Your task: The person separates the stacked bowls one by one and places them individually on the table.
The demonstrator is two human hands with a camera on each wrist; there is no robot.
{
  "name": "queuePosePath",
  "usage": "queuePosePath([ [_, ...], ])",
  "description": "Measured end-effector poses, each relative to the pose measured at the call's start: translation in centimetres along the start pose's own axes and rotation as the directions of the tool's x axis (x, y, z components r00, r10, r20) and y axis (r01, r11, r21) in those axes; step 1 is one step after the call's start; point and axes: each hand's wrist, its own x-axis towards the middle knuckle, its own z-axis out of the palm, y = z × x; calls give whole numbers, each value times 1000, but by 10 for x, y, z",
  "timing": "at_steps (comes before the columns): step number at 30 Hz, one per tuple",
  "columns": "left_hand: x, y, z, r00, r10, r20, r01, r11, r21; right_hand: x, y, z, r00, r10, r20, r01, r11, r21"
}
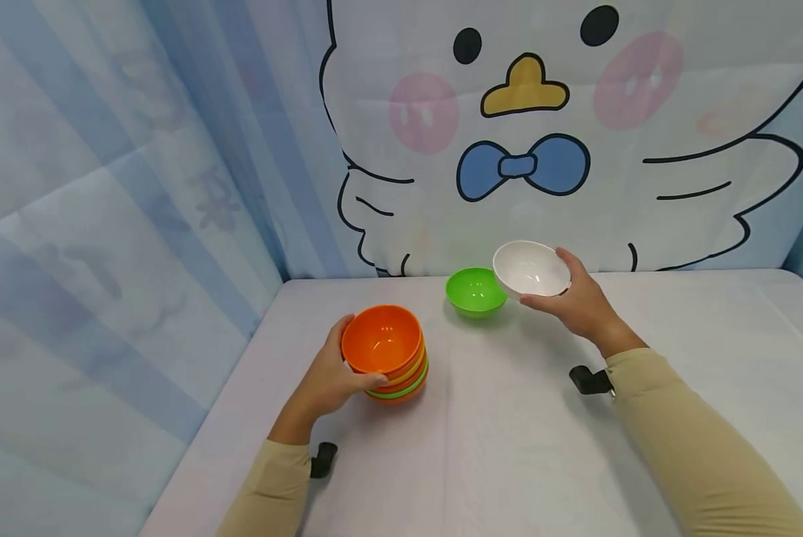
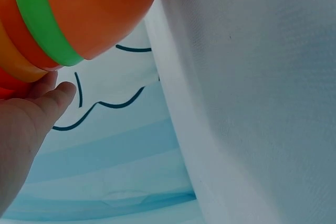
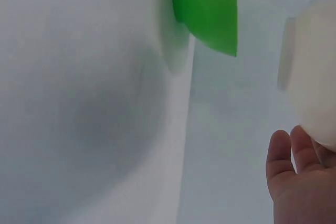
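Note:
At the left of the table in the head view, my left hand (image 1: 329,379) grips a nested stack of bowls (image 1: 383,339), its thumb along the near side. An orange bowl tops the stack, with yellow, orange and green rims beneath. The left wrist view shows the stack's lowest orange bowl (image 2: 105,11) over the white cloth. My right hand (image 1: 584,304) holds a white bowl (image 1: 530,267) by its right edge, raised off the table and tilted toward me. Behind and left of it a green bowl (image 1: 475,292) stands upright on the table; the right wrist view shows a gap between the two.
A white cloth covers the table (image 1: 509,432). Along its back edge hangs a backdrop (image 1: 435,224) with a cartoon bird, and a blue and white curtain (image 1: 106,261) runs down the left side. Each wrist wears a black camera mount (image 1: 588,380).

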Motion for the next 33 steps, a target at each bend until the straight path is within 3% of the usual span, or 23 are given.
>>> queuePosePath([
  [17,1,0,-1,1000,-8,2,8,1000,-2,5,50,-8,995,103,-13,-104,986,-134],
  [33,1,-1,-1,1000,-2,0,2,1000,0,9,53,4,993,115,1,-113,981,-159],
])
